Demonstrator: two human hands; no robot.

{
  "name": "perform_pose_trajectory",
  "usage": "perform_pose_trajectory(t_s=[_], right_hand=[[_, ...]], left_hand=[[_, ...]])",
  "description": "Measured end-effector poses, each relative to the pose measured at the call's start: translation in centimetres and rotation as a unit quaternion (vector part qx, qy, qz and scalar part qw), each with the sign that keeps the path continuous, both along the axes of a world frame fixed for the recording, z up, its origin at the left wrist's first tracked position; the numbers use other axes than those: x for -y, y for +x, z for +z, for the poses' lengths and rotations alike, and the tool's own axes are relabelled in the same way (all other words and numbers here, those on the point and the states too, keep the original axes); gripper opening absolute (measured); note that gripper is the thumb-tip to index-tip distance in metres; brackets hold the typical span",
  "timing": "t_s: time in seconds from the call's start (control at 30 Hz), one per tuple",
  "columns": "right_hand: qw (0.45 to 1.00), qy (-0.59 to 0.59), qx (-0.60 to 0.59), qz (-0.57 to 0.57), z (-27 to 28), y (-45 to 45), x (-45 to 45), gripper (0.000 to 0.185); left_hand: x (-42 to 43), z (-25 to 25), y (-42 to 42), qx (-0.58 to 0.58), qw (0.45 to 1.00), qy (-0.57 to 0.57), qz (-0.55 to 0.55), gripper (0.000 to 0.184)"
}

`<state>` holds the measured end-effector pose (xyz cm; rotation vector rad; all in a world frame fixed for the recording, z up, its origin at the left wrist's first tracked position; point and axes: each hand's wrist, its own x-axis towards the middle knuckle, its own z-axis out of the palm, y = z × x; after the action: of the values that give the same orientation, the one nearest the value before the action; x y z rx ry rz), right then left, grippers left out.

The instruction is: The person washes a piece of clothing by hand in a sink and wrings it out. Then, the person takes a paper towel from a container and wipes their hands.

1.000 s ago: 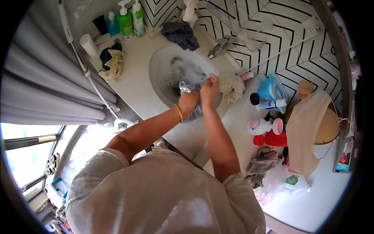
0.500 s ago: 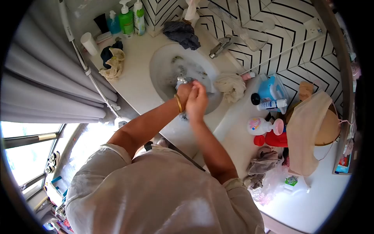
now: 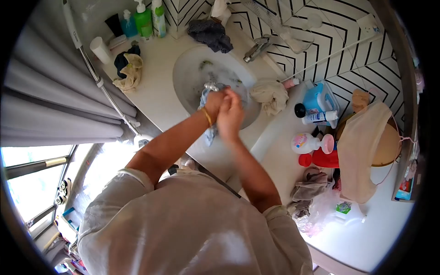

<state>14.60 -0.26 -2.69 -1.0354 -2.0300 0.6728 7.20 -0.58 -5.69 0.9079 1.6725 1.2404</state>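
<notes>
My left hand (image 3: 215, 101), with a gold bangle at the wrist, is closed on a wet light blue cloth (image 3: 209, 136). One part of the cloth hangs below my wrist, over the basin's near edge, and another part shows beside my knuckles. My right hand (image 3: 230, 118) is pressed against the left, fingers bent around the same bunch; the cloth between them is mostly hidden. A shiny ring (image 3: 211, 86) shows on my left hand. Both hands are over the white sink basin (image 3: 182, 75), which holds cloudy, sudsy water with dark bits.
A metal faucet (image 3: 257, 48) stands behind the basin. Around it lie a dark grey cloth (image 3: 211, 35), a cream cloth (image 3: 270, 95) and a dark-and-beige bundle (image 3: 129, 68). Pump bottles (image 3: 143, 20) stand at back left. A blue container (image 3: 319, 101) and a pink-and-white bottle (image 3: 311, 143) are at right.
More of the light blue cloth shows beside my left hand and below the wrist. My hands stay pressed together, slightly shifted, and the right forearm is blurred by motion.
</notes>
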Motion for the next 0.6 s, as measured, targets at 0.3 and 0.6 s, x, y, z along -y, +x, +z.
perform_pose_trajectory(t_s=[0.3,0.6], right_hand=[[0.999,0.025,0.0,0.03,1.0,0.8,0.4,0.026],[0.999,0.039,0.015,0.003,0.4,0.9,-0.8,0.029]], left_hand=[[0.5,1.6,-0.8,-0.235,0.966,-0.011,-0.106,0.032],[0.0,0.0,0.5,-0.246,0.966,0.073,-0.027,0.026]])
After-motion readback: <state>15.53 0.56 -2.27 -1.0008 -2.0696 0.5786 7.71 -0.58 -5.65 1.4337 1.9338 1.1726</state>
